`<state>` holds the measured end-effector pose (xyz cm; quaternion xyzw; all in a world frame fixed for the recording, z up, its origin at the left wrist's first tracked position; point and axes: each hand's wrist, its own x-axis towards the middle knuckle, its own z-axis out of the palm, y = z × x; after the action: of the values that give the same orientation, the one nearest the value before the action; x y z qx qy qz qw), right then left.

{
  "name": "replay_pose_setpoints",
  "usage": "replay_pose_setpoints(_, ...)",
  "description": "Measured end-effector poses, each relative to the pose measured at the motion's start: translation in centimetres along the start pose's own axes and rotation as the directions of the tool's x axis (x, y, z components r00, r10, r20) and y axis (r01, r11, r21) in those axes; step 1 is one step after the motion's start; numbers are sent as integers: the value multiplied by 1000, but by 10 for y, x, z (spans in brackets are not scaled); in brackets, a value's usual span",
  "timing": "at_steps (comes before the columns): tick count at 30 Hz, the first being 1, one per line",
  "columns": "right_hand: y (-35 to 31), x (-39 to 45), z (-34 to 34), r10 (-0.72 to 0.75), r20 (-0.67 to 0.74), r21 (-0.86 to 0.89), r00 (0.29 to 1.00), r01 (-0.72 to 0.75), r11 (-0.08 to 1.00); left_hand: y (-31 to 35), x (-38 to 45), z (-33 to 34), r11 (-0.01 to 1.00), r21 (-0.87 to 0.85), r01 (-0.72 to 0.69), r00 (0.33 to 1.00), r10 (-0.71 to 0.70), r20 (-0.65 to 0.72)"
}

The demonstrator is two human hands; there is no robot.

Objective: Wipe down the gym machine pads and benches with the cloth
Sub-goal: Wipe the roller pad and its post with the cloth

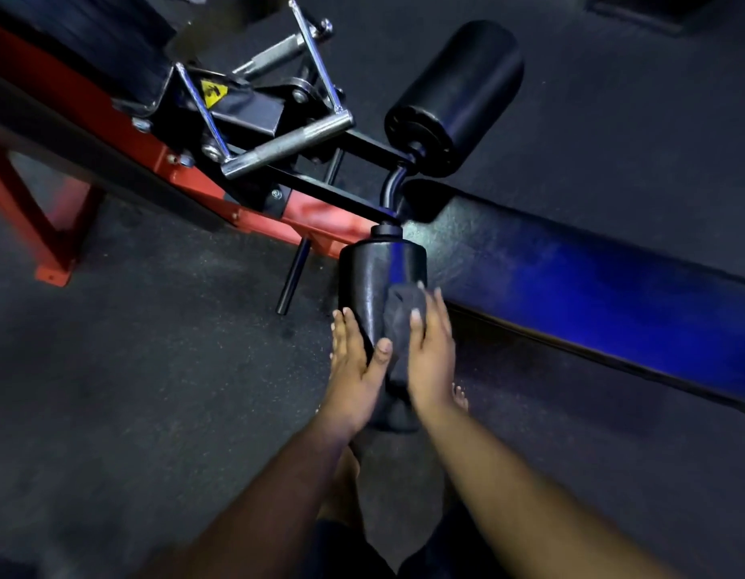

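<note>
A black cylindrical roller pad (372,277) juts toward me from the machine's black arm. My left hand (354,374) clasps its near end from the left side, thumb over the top. My right hand (431,353) presses a dark grey cloth (402,323) flat against the roller's right side. The cloth hangs down past the roller's end. A second black roller pad (462,94) sits farther back on the same arm. A long dark bench pad (579,277) with a blue sheen stretches off to the right.
The red steel frame (49,227) with chrome handles (278,146) and a yellow warning sticker (213,92) fills the upper left. A short black peg (293,275) sticks down beside the roller. Dark rubber flooring (145,390) lies all around; my bare feet show below.
</note>
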<state>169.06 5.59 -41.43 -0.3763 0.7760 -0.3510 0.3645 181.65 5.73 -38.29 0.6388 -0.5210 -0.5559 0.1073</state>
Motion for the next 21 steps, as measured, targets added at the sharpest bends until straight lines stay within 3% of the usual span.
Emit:
replay_pose_setpoints(2,-35,54,13,-92,-16,-161,996,88,983,-2,-1,1,1000,-18,4,1000,-3,6)
replay_pose_setpoints(5,-66,84,17,-168,137,-413,976,210,886,2,-1,-3,993,-114,25,999,-21,40)
replay_pose_setpoints(9,-30,1,-11,-281,295,-429,914,389,815,8,-5,-19,941,-328,77,995,-52,83)
replay_pose_setpoints(12,-17,-18,-12,-189,387,-470,902,370,801,0,-3,-20,948,-309,80,992,-46,116)
replay_pose_setpoints(15,-43,15,2,-147,372,-531,917,339,777,-3,3,-25,922,-373,108,988,-57,145)
replay_pose_setpoints(21,-35,-10,-4,-205,318,-542,925,356,761,2,1,-35,951,-274,142,981,-97,169)
